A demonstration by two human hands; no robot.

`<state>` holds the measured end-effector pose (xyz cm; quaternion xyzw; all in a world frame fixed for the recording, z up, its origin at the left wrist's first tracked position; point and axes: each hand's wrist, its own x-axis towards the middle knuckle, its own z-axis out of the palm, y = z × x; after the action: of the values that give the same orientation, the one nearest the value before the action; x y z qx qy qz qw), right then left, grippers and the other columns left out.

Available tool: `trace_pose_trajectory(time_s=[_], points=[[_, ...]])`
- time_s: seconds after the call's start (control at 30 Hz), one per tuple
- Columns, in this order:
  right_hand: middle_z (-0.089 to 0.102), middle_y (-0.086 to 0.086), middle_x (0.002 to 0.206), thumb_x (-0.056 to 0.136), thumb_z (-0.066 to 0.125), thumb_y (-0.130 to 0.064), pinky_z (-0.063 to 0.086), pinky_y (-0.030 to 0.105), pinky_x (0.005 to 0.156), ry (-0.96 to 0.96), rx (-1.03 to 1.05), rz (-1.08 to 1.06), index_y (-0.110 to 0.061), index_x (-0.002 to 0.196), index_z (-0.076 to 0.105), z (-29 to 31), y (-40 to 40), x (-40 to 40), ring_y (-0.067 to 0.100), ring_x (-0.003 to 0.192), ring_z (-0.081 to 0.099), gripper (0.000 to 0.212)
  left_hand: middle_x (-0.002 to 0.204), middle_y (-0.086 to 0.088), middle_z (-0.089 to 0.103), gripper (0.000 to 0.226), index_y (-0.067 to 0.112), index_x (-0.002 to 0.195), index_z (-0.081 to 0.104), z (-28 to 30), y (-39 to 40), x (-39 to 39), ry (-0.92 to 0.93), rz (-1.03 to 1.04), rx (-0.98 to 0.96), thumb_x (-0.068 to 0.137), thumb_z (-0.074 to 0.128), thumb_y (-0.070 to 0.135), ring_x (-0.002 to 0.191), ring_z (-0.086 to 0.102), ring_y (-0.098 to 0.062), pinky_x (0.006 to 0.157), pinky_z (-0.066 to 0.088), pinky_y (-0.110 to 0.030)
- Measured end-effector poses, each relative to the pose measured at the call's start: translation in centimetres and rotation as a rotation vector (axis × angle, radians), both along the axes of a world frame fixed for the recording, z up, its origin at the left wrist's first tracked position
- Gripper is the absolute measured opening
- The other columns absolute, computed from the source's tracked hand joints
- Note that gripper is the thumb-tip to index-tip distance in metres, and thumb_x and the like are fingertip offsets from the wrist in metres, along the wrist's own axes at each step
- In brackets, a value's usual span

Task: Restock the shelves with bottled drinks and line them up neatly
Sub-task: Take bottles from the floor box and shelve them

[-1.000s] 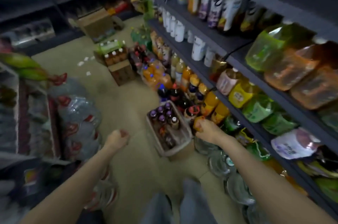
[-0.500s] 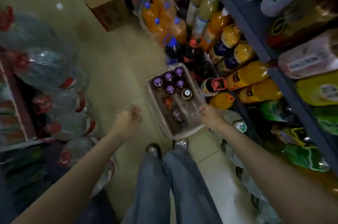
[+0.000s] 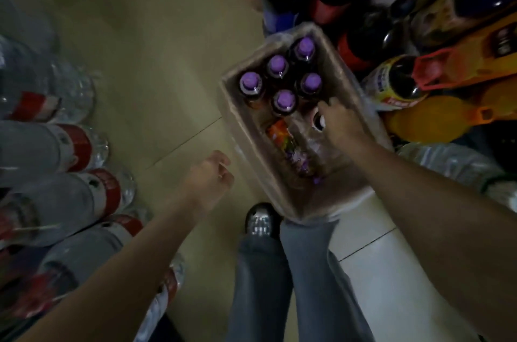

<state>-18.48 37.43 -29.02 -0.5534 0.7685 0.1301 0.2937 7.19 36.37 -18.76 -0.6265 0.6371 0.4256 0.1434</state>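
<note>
The right hand, fingers spread, should close fully around the dark-capped bottle (left hand idle, loosely curled) before lifting it from the box.

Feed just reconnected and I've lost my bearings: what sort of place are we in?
Most likely a small shop's drinks aisle. Large orange soda bottles crowd the right side, big water jugs line the left, and an opened carton of purple-capped bottles sits on the tiled floor.

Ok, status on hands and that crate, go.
Right hand reaching into crate, at a bottle top. Left hand idle, holding nothing. Five purple-capped bottles standing. Nothing blocking.
</note>
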Motion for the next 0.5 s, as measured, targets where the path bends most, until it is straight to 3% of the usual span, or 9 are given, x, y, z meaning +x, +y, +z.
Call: trace_pose_trajectory(time_s=[0.1, 0.2, 0.27, 0.33, 0.4, 0.5], points=[[0.046, 0.017, 0.124, 0.080, 0.064, -0.010, 0.043, 0.039, 0.087, -0.113, -0.042, -0.042, -0.007, 0.121, 0.050, 5.0, 1.5, 0.1, 0.037, 0.110, 0.052, 0.044, 0.087, -0.010, 0.061, 0.019, 0.007, 0.106, 0.054, 2.5, 0.0, -1.3, 0.033, -0.015, 0.061, 0.087, 0.052, 0.004, 0.093, 0.061, -0.034, 0.079, 0.046, -0.035], [0.062, 0.010, 0.109, 0.075, 0.070, -0.025, 0.047, 0.034, 0.081, -0.251, -0.031, -0.013, -0.017, 0.103, 0.063, 15.0, 2.0, -1.6, 0.029, 0.103, 0.059, 0.030, 0.109, -0.015, 0.063, 0.027, 0.007, 0.113, 0.055, 8.0, -0.7, -4.5, 0.058, -0.106, 0.091, 0.086, 0.055, 0.005, 0.103, 0.058, -0.033, 0.089, 0.046, -0.037], [0.068, 0.005, 0.096, 0.070, 0.073, -0.028, 0.049, 0.030, 0.072, -0.302, -0.047, -0.037, -0.023, 0.093, 0.066, 24.4, 2.2, -3.5, 0.023, 0.091, 0.063, 0.025, 0.124, -0.010, 0.056, 0.051, 0.010, 0.128, 0.048, 14.2, -1.9, -7.6, 0.169, -0.188, 0.132, 0.081, 0.065, 0.017, 0.115, 0.053, -0.026, 0.096, 0.041, -0.031], [0.069, 0.001, 0.083, 0.065, 0.077, -0.024, 0.045, 0.027, 0.064, -0.369, -0.093, -0.040, -0.023, 0.084, 0.068, 35.1, 2.7, -5.0, 0.011, 0.077, 0.060, 0.021, 0.126, 0.000, 0.050, 0.086, 0.016, 0.136, 0.036, 21.6, -2.6, -10.4, 0.346, -0.330, 0.237, 0.062, 0.077, 0.031, 0.117, 0.050, -0.011, 0.098, 0.038, -0.022], [0.066, -0.007, 0.070, 0.063, 0.080, -0.020, 0.046, 0.024, 0.061, -0.410, -0.160, -0.042, -0.018, 0.082, 0.069, 46.8, 2.8, -6.7, -0.001, 0.066, 0.056, 0.022, 0.122, 0.009, 0.049, 0.089, 0.020, 0.135, 0.030, 29.8, -2.8, -13.6, 0.471, -0.470, 0.347, 0.064, 0.083, 0.015, 0.104, 0.050, 0.009, 0.088, 0.036, -0.006], [0.053, -0.017, 0.051, 0.066, 0.080, -0.015, 0.037, 0.009, 0.052, -0.391, -0.385, -0.131, -0.017, 0.078, 0.068, 60.3, 2.6, -9.3, -0.009, 0.052, 0.050, 0.017, 0.107, 0.010, 0.058, 0.072, 0.021, 0.123, 0.038, 40.2, -3.4, -17.8, 0.655, -0.516, 0.302, 0.069, 0.074, -0.010, 0.085, 0.056, 0.015, 0.075, 0.041, -0.002]])
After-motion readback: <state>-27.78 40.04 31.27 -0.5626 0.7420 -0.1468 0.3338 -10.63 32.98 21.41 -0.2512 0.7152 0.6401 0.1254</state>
